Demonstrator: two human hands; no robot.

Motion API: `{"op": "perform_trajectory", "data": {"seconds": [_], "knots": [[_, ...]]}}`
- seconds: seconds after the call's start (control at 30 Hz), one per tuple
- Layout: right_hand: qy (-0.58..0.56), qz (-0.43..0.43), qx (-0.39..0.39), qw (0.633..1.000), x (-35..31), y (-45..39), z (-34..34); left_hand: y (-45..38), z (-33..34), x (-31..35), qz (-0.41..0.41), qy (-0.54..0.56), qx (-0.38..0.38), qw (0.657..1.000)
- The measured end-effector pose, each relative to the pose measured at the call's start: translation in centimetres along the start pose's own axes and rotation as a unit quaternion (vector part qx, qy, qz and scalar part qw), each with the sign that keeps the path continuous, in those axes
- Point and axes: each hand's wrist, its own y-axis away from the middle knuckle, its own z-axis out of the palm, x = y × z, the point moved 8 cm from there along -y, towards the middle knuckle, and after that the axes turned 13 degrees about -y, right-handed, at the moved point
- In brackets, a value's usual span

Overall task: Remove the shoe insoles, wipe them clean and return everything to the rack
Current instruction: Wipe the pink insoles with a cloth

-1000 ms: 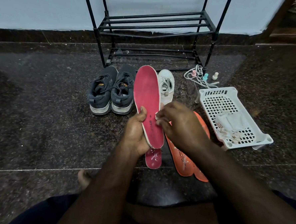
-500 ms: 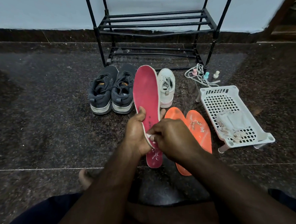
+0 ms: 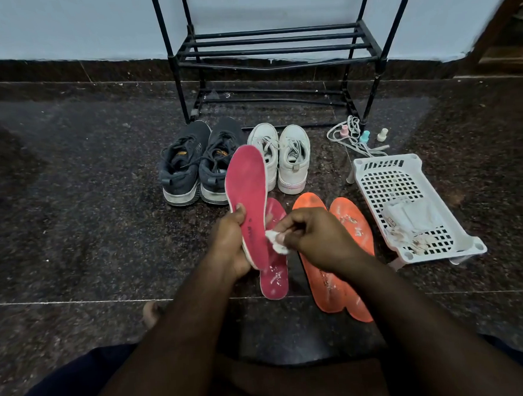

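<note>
My left hand [image 3: 230, 241] grips a pink-red insole [image 3: 247, 192] near its heel and holds it upright above the floor. My right hand [image 3: 314, 236] pinches a small white wipe [image 3: 276, 243] against the insole's right edge. A second pink-red insole [image 3: 275, 270] lies on the floor behind it, partly hidden. Two orange insoles [image 3: 343, 254] lie to the right, speckled with white marks. A dark grey pair of sneakers [image 3: 197, 165] and a white pair [image 3: 283, 156] stand in front of the black metal shoe rack [image 3: 275, 48].
A white plastic basket [image 3: 406, 183] on the right holds white wipes and crumpled used ones. White laces and three small bottles [image 3: 363, 136] lie by the rack's right leg. My bare foot [image 3: 151, 313] rests on the dark granite floor.
The view has tilted so both white shoes and both orange insoles show. The held insole has lowered and tilted. My right hand has slid right, and the white wipe now shows at its fingertips.
</note>
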Motion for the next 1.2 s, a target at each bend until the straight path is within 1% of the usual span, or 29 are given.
{"op": "perform_trajectory", "data": {"seconds": [0.1,0.23,0.37,0.47,0.6,0.73,0.87,0.93,0.97,1.0,1.07,1.17,1.2], "knots": [[-0.016,0.041,0.036,0.998,2.3,-0.4,-2.4,-1.1,-4.2,-0.3,-0.008,-0.116,0.102,0.988],[-0.023,0.083,0.046,0.995,4.3,-0.2,-3.3,-1.7,-7.5,-1.3,-0.032,-0.193,0.187,0.963],[-0.058,0.098,0.055,0.992,5.0,-0.5,-3.3,-1.6,-9.3,-1.2,-0.020,-0.273,0.243,0.931],[-0.058,0.101,0.051,0.992,5.4,-0.7,-3.3,-1.9,-10.2,-0.8,-0.009,-0.342,0.267,0.901],[-0.084,0.111,0.058,0.989,5.8,-0.8,-3.3,-3.1,-11.4,-0.5,0.003,-0.453,0.279,0.847],[-0.095,0.123,0.091,0.984,6.4,-1.1,-3.8,-4.8,-12.6,-0.7,0.002,-0.542,0.289,0.789],[-0.140,0.152,0.113,0.972,7.1,-1.2,-3.8,-3.6,-12.0,0.4,0.020,-0.605,0.330,0.724],[-0.132,0.149,0.112,0.974,7.2,-1.2,-3.8,-2.2,-10.3,1.2,0.061,-0.611,0.330,0.717],[-0.121,0.145,0.114,0.975,7.3,-1.3,-3.9,-1.7,-9.2,1.5,0.084,-0.607,0.322,0.722],[-0.111,0.142,0.118,0.977,7.5,-1.4,-3.9,-1.4,-8.3,1.6,0.108,-0.600,0.308,0.730],[-0.096,0.138,0.123,0.978,7.8,-1.5,-3.8,-1.1,-6.2,1.1,0.128,-0.591,0.269,0.750],[-0.078,0.129,0.126,0.980,8.2,-1.8,-2.9,-1.6,-4.1,-0.6,0.125,-0.572,0.210,0.783],[-0.081,0.129,0.125,0.980,8.3,-2.0,-2.4,-1.9,-3.7,-1.1,0.125,-0.570,0.196,0.788]]}}
